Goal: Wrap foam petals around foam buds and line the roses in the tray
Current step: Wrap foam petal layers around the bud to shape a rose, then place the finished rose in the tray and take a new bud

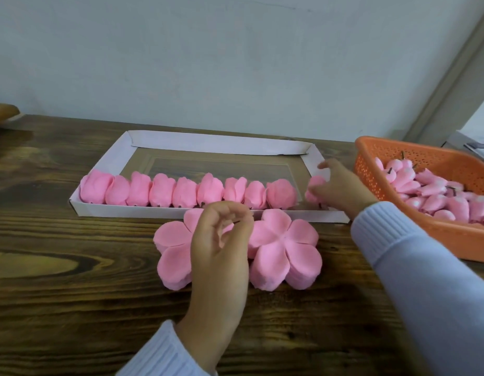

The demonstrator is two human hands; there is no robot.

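Note:
A white cardboard tray (208,143) lies on the table with a row of several pink foam roses (186,191) along its near side. My right hand (341,189) grips one more rose (315,187) at the right end of that row, just apart from the last one. Two stacks of pink five-lobed foam petals lie in front of the tray, a left stack (173,248) and a right stack (287,248). My left hand (221,253) hovers over the left stack, its fingers curled round a small pink foam bud (226,231) with a thin dark stem.
An orange perforated basket (398,153) at the right holds many pink foam buds (439,196) with dark stems. The dark wooden table (72,308) meets a pale wall behind the tray. The far half of the tray holds no roses.

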